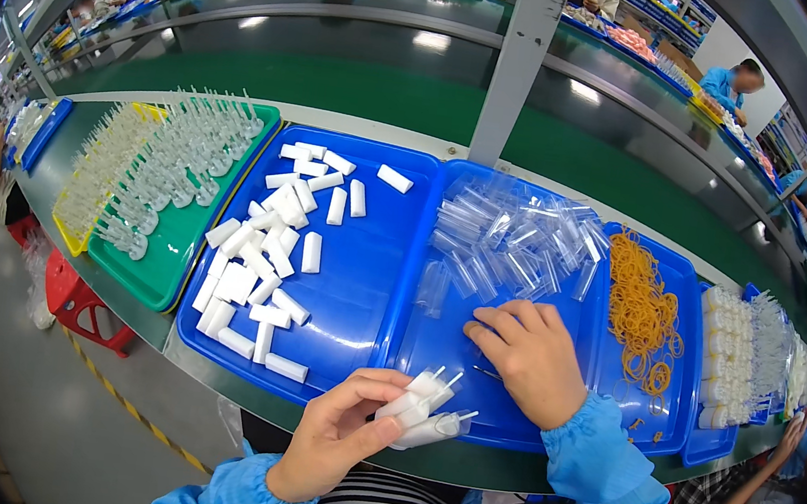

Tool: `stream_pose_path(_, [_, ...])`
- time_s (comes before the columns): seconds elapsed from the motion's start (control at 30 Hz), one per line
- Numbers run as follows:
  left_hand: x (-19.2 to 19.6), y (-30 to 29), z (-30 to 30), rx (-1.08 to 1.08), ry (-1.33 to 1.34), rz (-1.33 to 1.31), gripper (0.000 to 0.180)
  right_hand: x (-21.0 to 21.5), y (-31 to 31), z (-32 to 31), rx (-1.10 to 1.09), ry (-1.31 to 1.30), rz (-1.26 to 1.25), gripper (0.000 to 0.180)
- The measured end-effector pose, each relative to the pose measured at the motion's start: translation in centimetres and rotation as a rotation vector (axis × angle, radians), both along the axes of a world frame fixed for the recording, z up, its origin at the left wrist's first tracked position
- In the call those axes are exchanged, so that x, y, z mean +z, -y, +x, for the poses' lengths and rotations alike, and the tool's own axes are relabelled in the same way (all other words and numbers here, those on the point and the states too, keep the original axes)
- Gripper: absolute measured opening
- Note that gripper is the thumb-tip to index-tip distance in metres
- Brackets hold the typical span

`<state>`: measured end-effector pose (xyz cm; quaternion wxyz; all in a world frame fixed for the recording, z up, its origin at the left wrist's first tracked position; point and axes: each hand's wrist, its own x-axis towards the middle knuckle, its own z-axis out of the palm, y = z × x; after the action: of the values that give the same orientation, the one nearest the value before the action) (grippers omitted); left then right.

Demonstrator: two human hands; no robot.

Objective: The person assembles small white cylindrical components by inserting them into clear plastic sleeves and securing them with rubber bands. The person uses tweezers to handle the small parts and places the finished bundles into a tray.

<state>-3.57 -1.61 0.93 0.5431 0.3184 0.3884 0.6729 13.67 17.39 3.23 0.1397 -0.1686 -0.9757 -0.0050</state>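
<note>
My left hand is closed around a small bunch of white, soft-looking cylinders with clear sleeves and thin pale stems poking out at the right. It is just over the front rim of the blue trays. My right hand rests low over the middle blue tray, fingers curled downward; what they hold, if anything, is hidden. A thin dark piece shows beside that hand. Beyond it lies a heap of clear plastic tubes. Loose white cylinders fill the blue tray on the left.
Orange rubber bands lie in a blue tray at the right, with white bundled parts past them. Clear stemmed parts stand on a green tray at the left. A metal post rises behind the trays. Other people work nearby.
</note>
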Motion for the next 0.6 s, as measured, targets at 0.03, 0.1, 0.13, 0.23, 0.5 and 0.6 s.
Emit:
stream_pose_path(0.03, [0.1,-0.1,0.1,0.006,0.028,0.013,0.028,0.1,0.1,0.1,-0.049,-0.054,-0.113,0.029])
stream_pose_path(0.1, [0.7,-0.2,0.6,0.09,-0.082,0.0,0.025,0.9,0.2,0.3,-0.143,-0.161,-0.338,0.032])
stream_pose_path(0.13, [0.9,-0.3,0.9,0.132,-0.137,-0.008,0.023,1.3,0.7,0.1,-0.189,-0.371,-0.627,0.035])
stream_pose_path(0.23, [0.4,-0.3,1.1,0.233,-0.291,0.042,0.026,4.0,3.9,-0.7,-0.323,-0.852,-1.338,0.051])
stream_pose_path(0.5, [0.7,-0.7,1.6,0.29,-0.37,0.047,0.027,2.1,7.3,-0.9,-0.124,-0.777,-1.171,0.043])
stream_pose_path(0.6, [0.8,-0.5,1.7,0.306,-0.365,0.012,0.026,1.7,7.4,-0.9,-0.107,-0.784,-1.102,0.041])
